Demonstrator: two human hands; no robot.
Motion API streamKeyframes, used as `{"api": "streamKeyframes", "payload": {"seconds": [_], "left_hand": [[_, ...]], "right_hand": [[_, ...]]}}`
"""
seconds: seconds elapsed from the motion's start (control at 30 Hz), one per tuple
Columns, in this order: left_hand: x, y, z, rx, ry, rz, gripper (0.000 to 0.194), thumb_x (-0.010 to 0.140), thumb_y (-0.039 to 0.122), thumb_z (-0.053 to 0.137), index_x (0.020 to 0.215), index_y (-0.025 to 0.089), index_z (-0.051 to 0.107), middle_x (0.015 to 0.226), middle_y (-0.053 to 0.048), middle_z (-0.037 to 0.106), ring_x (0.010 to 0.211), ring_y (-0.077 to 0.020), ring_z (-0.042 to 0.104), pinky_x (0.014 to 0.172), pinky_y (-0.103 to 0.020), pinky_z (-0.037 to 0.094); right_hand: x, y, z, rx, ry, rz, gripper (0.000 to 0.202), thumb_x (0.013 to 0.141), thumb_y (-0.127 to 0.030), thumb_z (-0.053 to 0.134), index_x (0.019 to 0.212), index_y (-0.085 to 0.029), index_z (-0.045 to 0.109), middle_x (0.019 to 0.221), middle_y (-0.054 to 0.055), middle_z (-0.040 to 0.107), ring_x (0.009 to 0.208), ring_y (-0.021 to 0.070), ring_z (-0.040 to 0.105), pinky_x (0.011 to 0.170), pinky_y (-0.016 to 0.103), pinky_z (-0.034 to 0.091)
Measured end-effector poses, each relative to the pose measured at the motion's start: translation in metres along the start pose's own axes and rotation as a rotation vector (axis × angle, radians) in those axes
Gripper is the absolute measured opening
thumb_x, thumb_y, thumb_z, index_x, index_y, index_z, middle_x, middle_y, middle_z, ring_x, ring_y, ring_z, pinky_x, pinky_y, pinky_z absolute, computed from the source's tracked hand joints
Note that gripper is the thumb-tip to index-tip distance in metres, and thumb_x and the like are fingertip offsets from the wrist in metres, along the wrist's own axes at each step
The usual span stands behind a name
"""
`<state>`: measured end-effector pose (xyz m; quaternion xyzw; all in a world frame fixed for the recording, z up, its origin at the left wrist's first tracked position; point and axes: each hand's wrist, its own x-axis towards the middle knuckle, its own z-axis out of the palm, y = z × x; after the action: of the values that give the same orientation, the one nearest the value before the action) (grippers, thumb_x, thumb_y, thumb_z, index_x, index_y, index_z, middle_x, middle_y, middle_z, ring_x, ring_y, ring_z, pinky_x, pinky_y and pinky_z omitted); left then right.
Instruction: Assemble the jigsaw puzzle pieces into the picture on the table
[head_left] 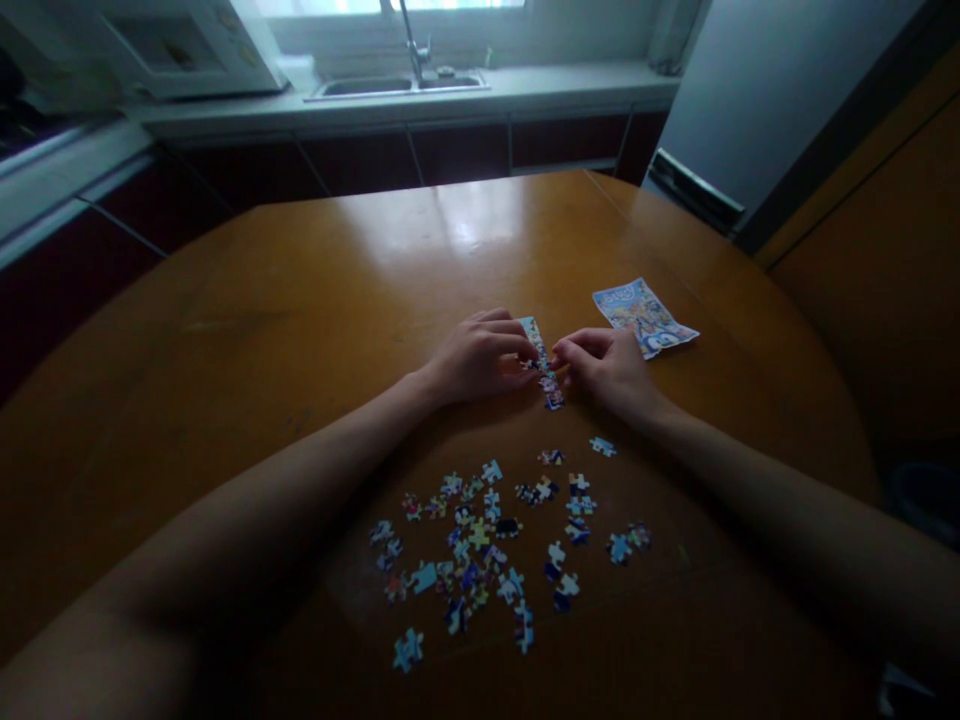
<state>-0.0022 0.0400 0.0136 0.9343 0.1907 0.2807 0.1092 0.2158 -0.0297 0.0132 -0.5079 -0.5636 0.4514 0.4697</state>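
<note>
A narrow strip of joined jigsaw pieces (553,391) lies on the wooden table, running away from me between my two hands. My left hand (484,355) is at the strip's left side, its thumb and fingers closed around a small puzzle piece (530,365) at the strip's edge. On the other side, my right hand (611,372) has its thumb and forefinger pinched together close to the strip; whatever is between those fingertips is hidden. Nearer to me are many loose jigsaw pieces (478,533), scattered in a loose heap. A single light blue piece (602,446) lies below my right wrist.
A creased picture sheet (646,312) lies just beyond my right hand. The round-edged wooden table (337,270) reflects window light. Behind it are a counter with a sink (360,88), a white microwave (187,45) at left and a fridge (765,90) at right.
</note>
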Motion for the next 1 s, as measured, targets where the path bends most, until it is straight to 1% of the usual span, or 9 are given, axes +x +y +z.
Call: {"api": "streamKeyframes", "payload": {"seconds": [0.1, 0.23, 0.37, 0.57, 0.67, 0.7, 0.77, 0.83, 1.0], "left_hand": [[0.000, -0.001, -0.004, -0.046, -0.068, 0.019, 0.013, 0.089, 0.036, 0.071, 0.088, 0.025, 0.078, 0.088, -0.003, 0.076, 0.084, -0.0173, 0.063, 0.080, -0.032, 0.050], [0.001, -0.001, -0.007, -0.077, -0.116, 0.034, 0.012, 0.088, 0.034, 0.071, 0.088, 0.025, 0.078, 0.090, -0.004, 0.076, 0.083, -0.0170, 0.064, 0.080, -0.033, 0.050], [0.001, -0.001, -0.008, -0.077, -0.129, 0.036, 0.011, 0.087, 0.035, 0.072, 0.089, 0.026, 0.079, 0.089, -0.003, 0.075, 0.082, -0.0168, 0.063, 0.079, -0.032, 0.050], [-0.001, -0.006, -0.006, -0.108, -0.122, 0.016, 0.017, 0.088, 0.039, 0.074, 0.092, 0.023, 0.079, 0.090, -0.005, 0.074, 0.085, -0.0175, 0.061, 0.078, -0.031, 0.050], [-0.002, -0.010, -0.006, -0.156, -0.139, -0.010, 0.019, 0.087, 0.041, 0.076, 0.095, 0.024, 0.081, 0.090, -0.006, 0.073, 0.086, -0.0178, 0.061, 0.080, -0.031, 0.050], [-0.002, -0.012, -0.006, -0.178, -0.140, -0.018, 0.019, 0.087, 0.040, 0.077, 0.096, 0.025, 0.081, 0.090, -0.006, 0.073, 0.086, -0.0177, 0.061, 0.080, -0.031, 0.050], [-0.003, -0.014, -0.006, -0.220, -0.141, -0.029, 0.017, 0.087, 0.039, 0.078, 0.098, 0.026, 0.082, 0.090, -0.005, 0.072, 0.086, -0.0173, 0.061, 0.081, -0.031, 0.050], [-0.003, -0.016, -0.006, -0.249, -0.146, -0.034, 0.016, 0.087, 0.038, 0.079, 0.099, 0.028, 0.082, 0.089, -0.005, 0.072, 0.086, -0.0170, 0.061, 0.081, -0.030, 0.049], [-0.004, -0.019, -0.003, -0.273, -0.164, -0.002, 0.013, 0.090, 0.035, 0.078, 0.100, 0.029, 0.083, 0.091, -0.005, 0.071, 0.090, -0.0171, 0.060, 0.082, -0.030, 0.048]], "right_hand": [[0.003, 0.001, -0.003, -0.033, 0.036, -0.025, 0.030, 0.092, -0.041, 0.065, 0.079, -0.014, 0.071, 0.076, 0.008, 0.076, 0.051, 0.0106, 0.060, 0.047, 0.025, 0.048], [0.004, 0.000, -0.005, -0.072, 0.049, -0.036, 0.029, 0.091, -0.039, 0.064, 0.076, -0.015, 0.069, 0.072, 0.006, 0.073, 0.051, 0.0109, 0.058, 0.048, 0.025, 0.046], [0.002, -0.001, -0.005, -0.114, 0.016, -0.059, 0.029, 0.092, -0.038, 0.063, 0.075, -0.016, 0.069, 0.072, 0.006, 0.073, 0.053, 0.0114, 0.058, 0.052, 0.026, 0.046], [0.001, 0.000, -0.006, -0.174, -0.021, -0.083, 0.029, 0.094, -0.036, 0.061, 0.076, -0.016, 0.071, 0.073, 0.006, 0.072, 0.058, 0.0136, 0.059, 0.059, 0.030, 0.047], [0.001, 0.002, -0.008, -0.308, -0.032, -0.187, 0.021, 0.093, -0.030, 0.061, 0.086, -0.015, 0.075, 0.082, 0.007, 0.074, 0.072, 0.0168, 0.064, 0.068, 0.032, 0.049], [0.000, 0.003, -0.008, -0.366, -0.045, -0.233, 0.019, 0.092, -0.026, 0.062, 0.091, -0.015, 0.077, 0.086, 0.007, 0.074, 0.076, 0.0172, 0.064, 0.071, 0.032, 0.049], [0.000, 0.004, -0.009, -0.458, -0.079, -0.304, 0.020, 0.090, -0.018, 0.060, 0.097, -0.015, 0.079, 0.090, 0.007, 0.072, 0.079, 0.0170, 0.063, 0.072, 0.032, 0.048], [-0.001, 0.004, -0.009, -0.499, -0.109, -0.336, 0.022, 0.088, -0.014, 0.059, 0.095, -0.014, 0.080, 0.090, 0.007, 0.070, 0.078, 0.0162, 0.062, 0.071, 0.031, 0.048], [-0.001, 0.005, -0.009, -0.528, -0.121, -0.332, 0.023, 0.089, -0.012, 0.058, 0.090, -0.017, 0.081, 0.092, 0.007, 0.070, 0.081, 0.0169, 0.063, 0.072, 0.032, 0.049]]}}
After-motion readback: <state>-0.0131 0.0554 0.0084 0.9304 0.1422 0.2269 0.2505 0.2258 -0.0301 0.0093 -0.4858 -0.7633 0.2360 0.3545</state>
